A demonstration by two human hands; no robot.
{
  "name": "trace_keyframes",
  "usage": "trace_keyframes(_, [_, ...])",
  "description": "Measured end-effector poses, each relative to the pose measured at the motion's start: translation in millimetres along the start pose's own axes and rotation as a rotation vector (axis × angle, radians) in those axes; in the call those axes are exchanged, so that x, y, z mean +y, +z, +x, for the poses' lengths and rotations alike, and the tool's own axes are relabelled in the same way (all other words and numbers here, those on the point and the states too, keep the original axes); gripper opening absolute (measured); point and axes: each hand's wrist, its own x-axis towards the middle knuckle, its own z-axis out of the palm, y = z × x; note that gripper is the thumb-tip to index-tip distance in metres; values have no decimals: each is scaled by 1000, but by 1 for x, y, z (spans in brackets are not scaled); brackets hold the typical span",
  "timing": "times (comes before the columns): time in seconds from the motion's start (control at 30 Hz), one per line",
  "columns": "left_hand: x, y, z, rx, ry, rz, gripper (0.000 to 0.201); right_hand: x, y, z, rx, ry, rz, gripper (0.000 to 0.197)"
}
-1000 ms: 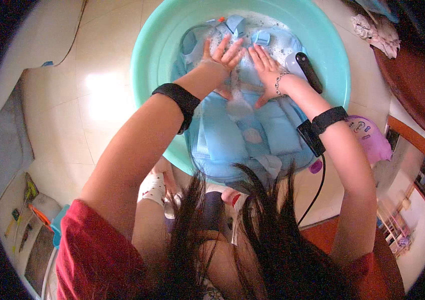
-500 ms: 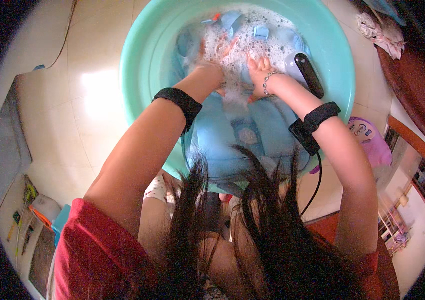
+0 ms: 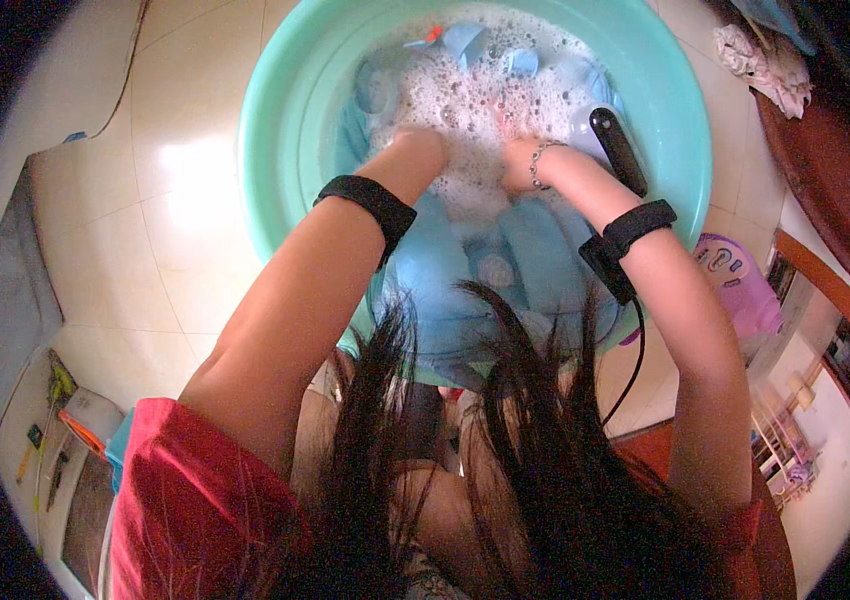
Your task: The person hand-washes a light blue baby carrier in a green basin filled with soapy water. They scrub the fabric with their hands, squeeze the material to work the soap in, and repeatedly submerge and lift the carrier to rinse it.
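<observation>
Both of my hands are sunk in soapy water inside a large mint-green basin [image 3: 290,170]. My left hand [image 3: 421,150] shows only at the wrist and back; white foam [image 3: 470,135] covers its fingers. To its right, my right hand [image 3: 522,165], with a bracelet at the wrist, also goes under the suds, fingers hidden. Soaked blue fabric [image 3: 545,260] fills the near side of the basin below my hands. Whether either hand grips the fabric underwater is hidden.
Small blue plastic pieces [image 3: 522,62] and an orange-red bit [image 3: 433,35] float at the far side. A glossy black oblong object [image 3: 619,150] rests by the right inner wall. Outside, a purple container [image 3: 745,285] stands right of the basin; a crumpled pale cloth [image 3: 765,70] lies beyond.
Both hands have sunk deeper, and the right hand's fingers, visible above the foam before, are now covered. The left forearm has shifted slightly right.
</observation>
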Motion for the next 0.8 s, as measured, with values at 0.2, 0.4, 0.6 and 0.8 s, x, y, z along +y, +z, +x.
trace_keyframes(0.2, [-1, 5, 2, 21, -23, -4, 110, 4, 10, 15, 115, -136, -273, 32])
trace_keyframes(0.4, [2, 8, 6, 63, -43, -8, 108, 6, 15, 28, 74, -89, -258, 35])
trace_keyframes(0.6, [4, 11, 6, 89, -64, -16, 107, 9, 20, 37, 76, -60, -208, 36])
trace_keyframes(0.8, [3, 14, 8, 119, -86, -27, 106, 6, 17, 30, 75, -31, -131, 35])
